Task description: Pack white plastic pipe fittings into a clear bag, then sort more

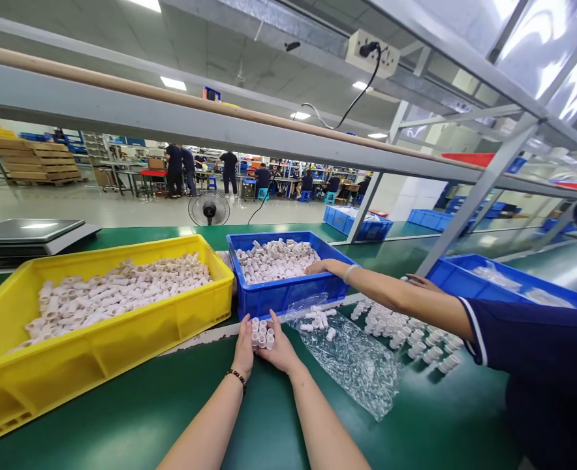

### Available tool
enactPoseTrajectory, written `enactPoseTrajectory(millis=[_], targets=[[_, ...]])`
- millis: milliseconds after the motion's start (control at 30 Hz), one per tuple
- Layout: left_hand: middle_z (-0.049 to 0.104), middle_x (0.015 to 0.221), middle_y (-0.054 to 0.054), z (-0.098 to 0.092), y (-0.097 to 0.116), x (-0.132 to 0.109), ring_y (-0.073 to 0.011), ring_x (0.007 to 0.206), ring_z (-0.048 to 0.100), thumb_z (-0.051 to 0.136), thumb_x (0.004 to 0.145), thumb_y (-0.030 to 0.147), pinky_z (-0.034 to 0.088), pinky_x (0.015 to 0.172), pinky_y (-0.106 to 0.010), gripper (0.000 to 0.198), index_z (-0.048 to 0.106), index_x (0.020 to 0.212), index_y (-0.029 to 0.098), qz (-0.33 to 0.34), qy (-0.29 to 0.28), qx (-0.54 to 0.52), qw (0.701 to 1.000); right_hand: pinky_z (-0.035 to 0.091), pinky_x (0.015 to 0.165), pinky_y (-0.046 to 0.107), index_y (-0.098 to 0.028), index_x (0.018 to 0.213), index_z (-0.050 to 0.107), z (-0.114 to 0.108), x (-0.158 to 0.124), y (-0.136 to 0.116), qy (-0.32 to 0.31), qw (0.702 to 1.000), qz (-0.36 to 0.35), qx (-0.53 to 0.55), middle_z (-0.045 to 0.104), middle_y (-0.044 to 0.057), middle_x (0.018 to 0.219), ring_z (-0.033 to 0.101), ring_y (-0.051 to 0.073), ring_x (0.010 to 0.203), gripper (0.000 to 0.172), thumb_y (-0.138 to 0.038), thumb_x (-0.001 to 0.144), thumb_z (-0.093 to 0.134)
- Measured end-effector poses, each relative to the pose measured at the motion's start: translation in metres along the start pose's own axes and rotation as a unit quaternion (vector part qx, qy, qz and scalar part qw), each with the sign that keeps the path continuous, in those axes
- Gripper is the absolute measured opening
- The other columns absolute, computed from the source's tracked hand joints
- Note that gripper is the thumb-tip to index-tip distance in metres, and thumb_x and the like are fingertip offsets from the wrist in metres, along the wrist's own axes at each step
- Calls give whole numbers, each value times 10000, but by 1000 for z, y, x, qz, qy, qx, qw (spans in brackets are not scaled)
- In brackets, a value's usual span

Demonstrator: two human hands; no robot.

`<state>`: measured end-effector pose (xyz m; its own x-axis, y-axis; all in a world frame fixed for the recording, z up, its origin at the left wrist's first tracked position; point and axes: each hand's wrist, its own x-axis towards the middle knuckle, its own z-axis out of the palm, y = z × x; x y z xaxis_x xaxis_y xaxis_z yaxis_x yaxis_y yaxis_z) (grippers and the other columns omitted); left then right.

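Observation:
Between my two hands is a small cluster of white plastic pipe fittings (262, 334), pressed together with their round openings facing me. My left hand (243, 346) closes on the cluster from the left, and my right hand (279, 347) closes on it from the right. They hold it over the green tabletop (269, 405), in front of a blue bin (288, 295) filled with similar fittings. Left of my hands stands a yellow bin (136, 352), also heaped with fittings. On the right, a clear plastic bag (350, 359) lies flat with several loose fittings (318, 318) at its upper end.
A co-worker's arm (401, 290) reaches from the right into the blue bin. Rows of standing fittings (416, 333) occupy the table below that arm. A scale (29, 235), a fan (209, 209) and another blue bin (504, 277) are around. A metal frame (479, 189) crosses above.

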<state>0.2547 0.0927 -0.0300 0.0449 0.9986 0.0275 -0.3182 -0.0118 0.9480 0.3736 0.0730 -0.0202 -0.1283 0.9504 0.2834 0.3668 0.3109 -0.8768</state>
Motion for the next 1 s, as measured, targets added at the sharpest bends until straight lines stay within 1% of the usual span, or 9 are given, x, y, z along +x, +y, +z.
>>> enactPoseTrajectory(millis=[100,233,333,400,467,600,700,767,1000], targets=[[423,1327,-156,-2,-4,0,-214,1184,446,248,847,551,366,984,-358,618,289,1312,146,14,-3,33,999,401,898,350,-257,1383,45,-7,0,1,-3,1000,15,-11,497,76,1211,546,189,1009,1072,-98,549,700],[427,1317,-143,-21,2,-13,-188,1209,408,187,874,492,299,1029,-366,554,282,1301,151,38,6,119,992,362,944,361,-259,1383,61,-11,-5,5,9,999,35,-20,439,87,1264,480,203,1109,1098,-134,520,728],[494,1236,-145,-38,11,-31,-219,1171,441,325,848,430,294,1022,-411,448,415,1186,151,49,-8,220,974,332,970,369,-234,1380,95,-14,-12,11,38,997,53,-50,445,94,1252,450,213,1139,1070,-190,525,737],[548,1162,-131,-45,17,-43,-239,1127,474,445,787,349,302,1011,-424,321,531,1035,165,62,-43,292,953,322,971,382,-206,1366,175,-16,-18,11,59,990,64,-107,476,94,1208,452,230,1121,1013,-240,527,741],[564,1158,-118,-47,20,-51,-246,1146,457,493,733,277,246,1041,-430,244,597,929,177,79,-81,355,928,334,948,380,-177,1324,290,-18,-24,8,74,977,67,-188,519,86,1131,469,239,1068,923,-298,530,744],[506,1273,-125,-44,21,-57,-259,1251,345,504,703,241,119,1082,-444,386,598,1067,151,98,-132,436,885,377,825,332,-169,1047,574,-19,-31,-5,71,951,59,-295,579,54,920,499,227,907,533,-368,575,722],[487,1302,-110,-41,20,-57,-264,1277,305,515,705,273,114,1083,-451,455,570,1143,160,110,-165,464,864,371,732,305,-186,805,636,-17,-28,-11,60,946,65,-313,587,31,773,505,219,816,292,-383,600,703],[478,1311,-100,-40,21,-57,-269,1284,292,519,716,317,112,1081,-461,470,559,1166,184,119,-180,474,854,358,694,287,-192,766,635,-17,-24,-12,53,944,69,-319,592,19,729,510,212,782,247,-371,608,698],[430,1344,-124,-32,16,-55,-308,1290,270,517,733,409,117,1066,-513,524,519,1218,213,152,-189,488,839,351,646,265,-206,887,622,-23,-18,-8,61,944,75,-316,599,2,691,525,195,738,249,-268,648,654]])
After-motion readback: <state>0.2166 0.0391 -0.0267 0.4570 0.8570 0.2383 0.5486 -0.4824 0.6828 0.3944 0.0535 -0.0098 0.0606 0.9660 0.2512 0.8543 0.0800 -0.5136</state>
